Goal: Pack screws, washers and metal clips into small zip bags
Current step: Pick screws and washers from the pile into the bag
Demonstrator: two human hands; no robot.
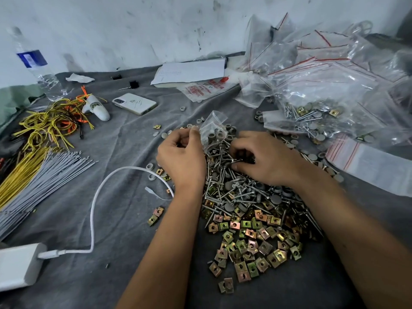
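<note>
A small clear zip bag stands open in the middle of the grey cloth, with grey washers inside it. My left hand pinches the bag's left edge. To the right, my right hand has curled fingers down in the pile of screws and pinches some of them. Below the screws spreads a heap of brass-coloured metal clips. Loose grey washers lie mixed among the screws.
Filled and empty zip bags pile up at the back right. A phone, a water bottle, yellow and orange wires and grey cable ties lie at the left. A white charger with its cable sits front left.
</note>
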